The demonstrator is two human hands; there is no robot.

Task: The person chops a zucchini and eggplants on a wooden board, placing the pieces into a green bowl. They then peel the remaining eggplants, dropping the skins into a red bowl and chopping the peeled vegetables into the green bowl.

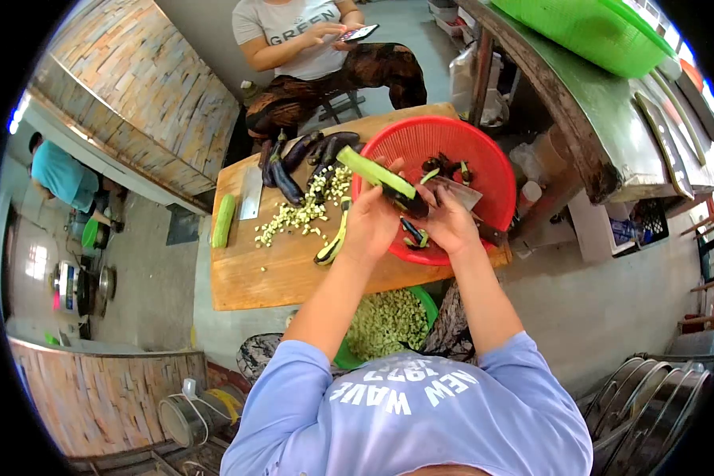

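My left hand (373,226) wraps around a partly peeled eggplant (377,176), pale green along its upper length and dark purple at the near end. Fingers of my right hand (450,226) close on that dark end; whether they also hold a small tool is hidden. Both hands are over a red plastic basket (496,151) with eggplant stem ends (444,165) and dark peelings in it. A cleaver blade (462,193) shows behind my right hand, its dark handle (492,232) near the basket's rim.
On the wooden table (250,289) lie whole eggplants (285,178), diced pieces (293,218), a peeled eggplant (224,220), a striped one (335,238) and another cleaver (251,193). A green tub (428,301) of diced pieces stands below. Across the table a person (293,40) holds a phone.
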